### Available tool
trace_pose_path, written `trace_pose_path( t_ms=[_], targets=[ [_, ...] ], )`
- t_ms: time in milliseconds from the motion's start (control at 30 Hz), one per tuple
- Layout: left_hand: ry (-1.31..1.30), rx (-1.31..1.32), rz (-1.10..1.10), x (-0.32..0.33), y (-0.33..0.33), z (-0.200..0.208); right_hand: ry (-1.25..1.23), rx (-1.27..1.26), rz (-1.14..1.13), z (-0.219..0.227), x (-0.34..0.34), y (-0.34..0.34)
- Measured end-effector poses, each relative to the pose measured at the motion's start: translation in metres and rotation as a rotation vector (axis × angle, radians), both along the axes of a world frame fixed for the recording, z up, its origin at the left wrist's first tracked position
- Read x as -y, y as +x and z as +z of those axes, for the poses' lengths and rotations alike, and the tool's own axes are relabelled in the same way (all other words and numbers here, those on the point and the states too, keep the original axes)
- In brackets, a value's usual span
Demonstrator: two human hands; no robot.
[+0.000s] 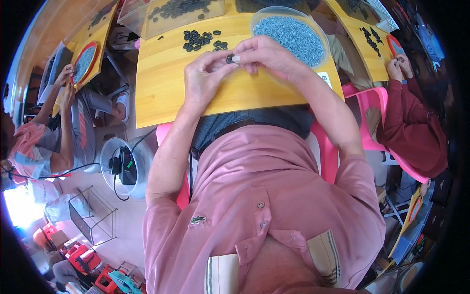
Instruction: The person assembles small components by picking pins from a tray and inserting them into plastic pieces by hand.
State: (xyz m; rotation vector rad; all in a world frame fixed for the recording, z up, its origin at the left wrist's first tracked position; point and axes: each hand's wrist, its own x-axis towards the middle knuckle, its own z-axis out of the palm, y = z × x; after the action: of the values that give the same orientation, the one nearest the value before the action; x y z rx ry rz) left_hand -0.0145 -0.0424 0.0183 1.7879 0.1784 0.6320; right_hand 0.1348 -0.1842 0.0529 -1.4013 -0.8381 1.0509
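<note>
Over the near part of the yellow table [161, 90], my left hand [203, 81] and my right hand [267, 56] meet, both closed at the fingertips. Pinched between them is a small black part [229, 59], mostly covered by fingers, so its exact kind is hidden. Just beyond my left hand lies a loose group of black ring-like parts [192, 41], with a few more black rings [220, 45] close to my fingers. Past my right hand stands a round, pale tub [326, 58] full of small silvery-blue metal pieces [289, 36].
A clear bin [142, 24] with black parts stands at the far left of the table. Two people work at side tables, one at left [39, 147], one at right [411, 127]. A clear bucket [139, 181] holding black adapters and cables sits on the floor at left.
</note>
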Motion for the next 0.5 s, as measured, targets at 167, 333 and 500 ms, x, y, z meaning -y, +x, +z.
trace_pose_path(
  t_ms=[167,333,500],
  targets=[
    [0.085,0.011,-0.010,0.001,0.001,0.000,-0.003,0.027,0.003,-0.005,0.000,0.002],
    [0.233,0.063,0.030,0.005,0.002,0.007,-0.027,0.040,0.007,-0.004,-0.001,0.000],
    [0.305,0.001,0.051,0.003,0.001,0.010,-0.025,0.075,0.008,-0.009,-0.006,0.002]
  ],
)
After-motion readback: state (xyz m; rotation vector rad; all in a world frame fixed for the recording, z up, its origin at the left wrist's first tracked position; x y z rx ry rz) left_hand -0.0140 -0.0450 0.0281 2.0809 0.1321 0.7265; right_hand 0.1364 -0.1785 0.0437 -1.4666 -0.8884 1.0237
